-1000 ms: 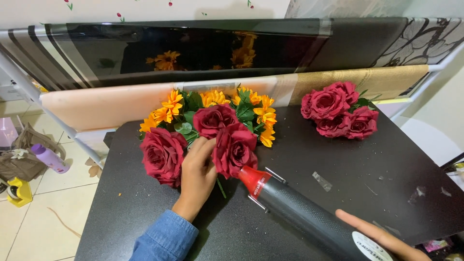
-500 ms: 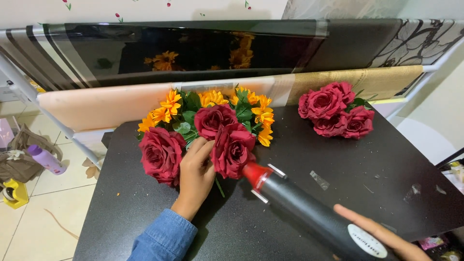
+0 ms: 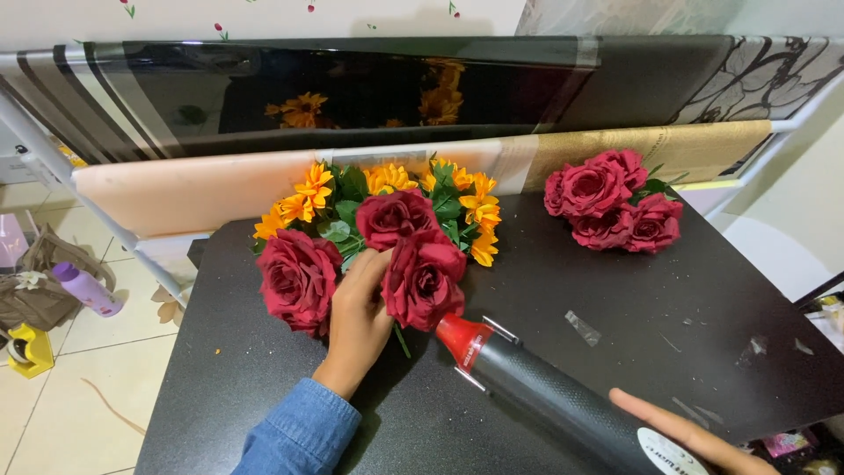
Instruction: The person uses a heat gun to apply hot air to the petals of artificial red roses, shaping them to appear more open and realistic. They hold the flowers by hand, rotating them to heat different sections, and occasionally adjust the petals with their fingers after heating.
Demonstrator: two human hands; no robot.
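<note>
Low in the frame, right of centre, the glue gun lies on a long diagonal, its black barrel running from the lower right corner up toward the middle, red nozzle end pointing up and left at the flowers. The right hand has it by the rear end, down at the bottom right edge; only a few fingers show, laid along the barrel's far side, and how tightly they close around it I cannot tell (the rest of the hand is cut off by the frame). The red tip sits just beside the lower edge of the nearest red rose, close but whether it touches is not clear. Centre-left, the left hand, blue denim sleeve behind it, reaches up from the bottom, fingers together and pressed in among the stems between that rose and a second red rose to its left, seeming to grip the bunch. Behind them, toward the upper middle, a third red rose sits among orange flowers and green leaves. Upper right on the black table, well apart from both hands, lies a separate cluster of red roses.
</note>
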